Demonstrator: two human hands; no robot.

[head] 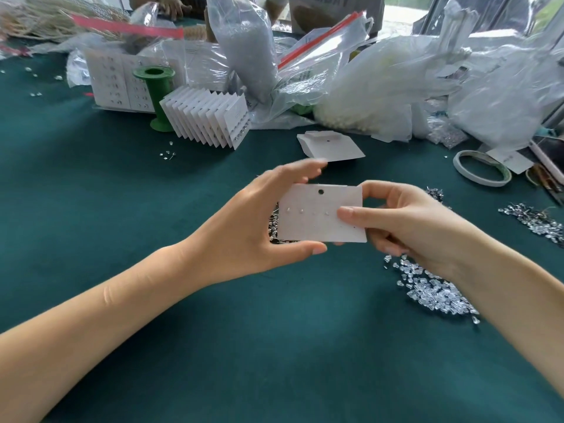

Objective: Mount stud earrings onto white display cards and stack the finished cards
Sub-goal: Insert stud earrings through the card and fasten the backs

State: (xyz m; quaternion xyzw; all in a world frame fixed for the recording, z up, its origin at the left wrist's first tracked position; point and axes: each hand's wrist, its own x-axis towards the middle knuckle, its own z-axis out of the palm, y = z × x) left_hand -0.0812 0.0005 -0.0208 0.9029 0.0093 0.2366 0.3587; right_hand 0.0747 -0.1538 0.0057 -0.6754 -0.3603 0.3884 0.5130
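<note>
Holding the white display card up over the green table — left hand grips its left edge, right hand pinches the right. Four studs are already in. Light, bendy stock, I'd say — best held by its edges.
</note>
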